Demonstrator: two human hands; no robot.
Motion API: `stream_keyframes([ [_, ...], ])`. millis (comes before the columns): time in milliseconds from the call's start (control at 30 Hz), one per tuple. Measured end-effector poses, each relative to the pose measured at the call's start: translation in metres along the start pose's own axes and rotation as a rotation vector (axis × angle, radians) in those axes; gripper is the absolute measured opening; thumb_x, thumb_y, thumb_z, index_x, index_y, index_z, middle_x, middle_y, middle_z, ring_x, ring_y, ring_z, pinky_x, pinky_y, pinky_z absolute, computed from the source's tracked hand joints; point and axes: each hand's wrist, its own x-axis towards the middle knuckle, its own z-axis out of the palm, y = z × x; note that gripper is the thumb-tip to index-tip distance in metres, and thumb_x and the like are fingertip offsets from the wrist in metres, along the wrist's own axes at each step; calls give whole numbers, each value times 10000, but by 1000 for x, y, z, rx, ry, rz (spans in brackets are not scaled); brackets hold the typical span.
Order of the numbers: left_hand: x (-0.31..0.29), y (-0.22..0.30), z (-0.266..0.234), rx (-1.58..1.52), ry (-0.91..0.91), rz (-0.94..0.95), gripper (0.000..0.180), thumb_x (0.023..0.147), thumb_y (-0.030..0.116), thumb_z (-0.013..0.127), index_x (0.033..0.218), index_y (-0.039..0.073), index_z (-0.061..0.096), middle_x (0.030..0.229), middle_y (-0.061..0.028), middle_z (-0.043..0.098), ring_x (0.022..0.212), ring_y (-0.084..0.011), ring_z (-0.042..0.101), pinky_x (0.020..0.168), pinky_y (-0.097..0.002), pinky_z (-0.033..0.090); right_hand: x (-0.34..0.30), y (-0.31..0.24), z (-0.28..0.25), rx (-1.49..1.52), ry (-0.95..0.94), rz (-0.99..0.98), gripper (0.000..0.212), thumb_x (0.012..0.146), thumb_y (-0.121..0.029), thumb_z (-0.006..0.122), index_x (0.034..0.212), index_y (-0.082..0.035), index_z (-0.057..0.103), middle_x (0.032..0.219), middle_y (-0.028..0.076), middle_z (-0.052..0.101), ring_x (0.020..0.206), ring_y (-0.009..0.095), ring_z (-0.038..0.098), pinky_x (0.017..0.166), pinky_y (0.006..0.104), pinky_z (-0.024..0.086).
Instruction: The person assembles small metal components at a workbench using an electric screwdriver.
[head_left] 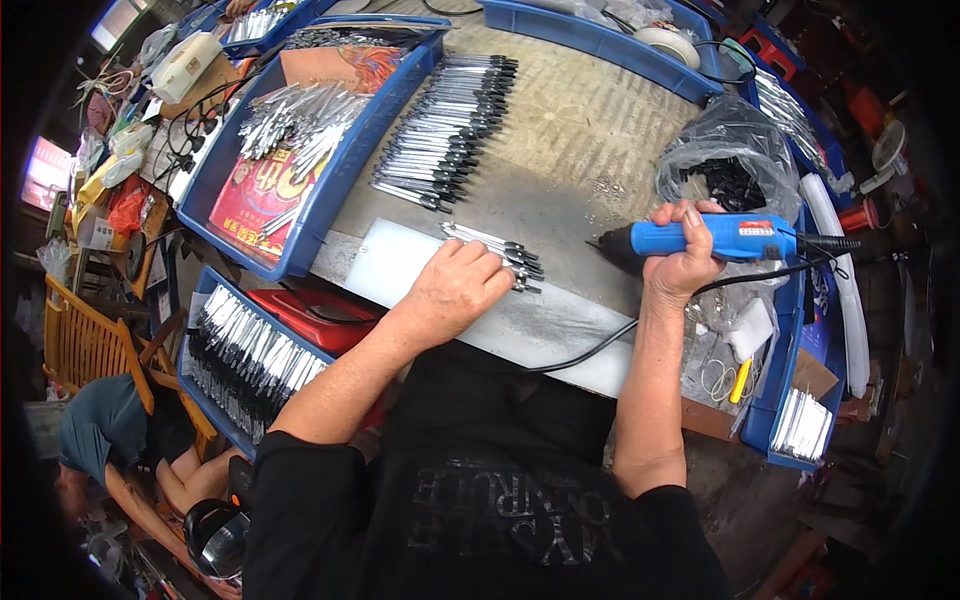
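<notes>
My right hand (684, 250) is wrapped round a blue corded power tool (655, 238), whose dark pointed nose faces left above the table. A cord leaves its right end. My left hand (455, 290) has its fingers curled down on a small group of slim silver rods with black ends (515, 262). Those rods lie on a white pad (385, 262) at the table's near edge, their near parts covered by my fingers. Beyond them, a long row of similar silver-and-black rods (440, 135) lies side by side.
Left of the row stands a blue tray (345, 165) of loose silver rods; a lower blue bin (235, 425) holds more. At right, a clear plastic bag (735, 140) contains small black parts. A black cable (590, 352) crosses the pad. Another person (125, 440) is at lower left.
</notes>
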Motion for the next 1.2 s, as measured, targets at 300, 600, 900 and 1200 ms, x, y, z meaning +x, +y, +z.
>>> stream_keyframes([
  [300,-7,-73,-8,32,310,-307,161,668,34,629,812,24,557,769,-86,563,743,-267,539,644,-352,441,-1,-6,2,42,-19,-4,224,670,-22,592,854,22,471,655,95,503,516,189,517,544,299,444],
  [600,0,-106,-1,127,91,-322,227,702,80,617,911,73,532,905,-51,542,863,-240,500,741,-347,399,0,-6,2,18,7,-17,208,671,-23,592,839,22,478,624,93,506,511,182,517,546,297,443],
  [900,2,-113,-2,164,40,-241,148,757,95,518,904,104,523,869,-27,526,863,-205,487,713,-334,355,2,-6,0,14,39,-15,230,663,-50,604,837,24,473,651,95,494,510,190,520,529,295,441],
  [1200,51,-47,-5,13,96,-109,143,721,27,510,861,43,484,799,-97,525,788,-269,526,680,-367,410,6,-9,-3,36,67,-57,237,660,-41,598,849,16,467,690,100,485,520,202,523,514,311,453],
])
